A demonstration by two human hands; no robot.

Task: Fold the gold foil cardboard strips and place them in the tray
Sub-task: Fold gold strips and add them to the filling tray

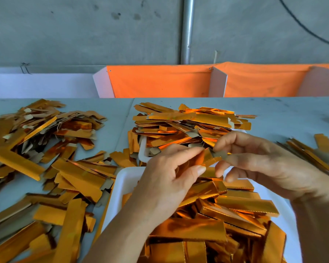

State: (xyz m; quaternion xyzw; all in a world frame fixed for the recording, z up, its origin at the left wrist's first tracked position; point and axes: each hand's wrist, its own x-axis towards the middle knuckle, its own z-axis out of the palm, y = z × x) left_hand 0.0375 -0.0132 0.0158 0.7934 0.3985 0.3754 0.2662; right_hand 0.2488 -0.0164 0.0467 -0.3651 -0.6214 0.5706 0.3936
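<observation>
Both hands meet at the centre of the frame, just above the near white tray [122, 184], and share one gold foil strip [210, 159]. The left hand [171, 175] curls its fingers and thumb round the strip's left part, foil side showing orange between them. The right hand [254, 162] pinches the strip's right end, where a grey cardboard tab [219, 154] pokes out between thumb and forefinger (how far the fold has gone I cannot tell, since the fingers hide the crease).

The near tray, lower centre, is heaped with folded strips [235, 207]. A second white tray [143, 149] sits beyond it at mid-frame, piled high with more strips [190, 120]. Loose strips [46, 158] spread across the grey table [285, 114] over the whole left side, and a smaller bundle [311, 152] lies at the right edge. Orange cloth [160, 82] hangs along the back, upper centre to right
</observation>
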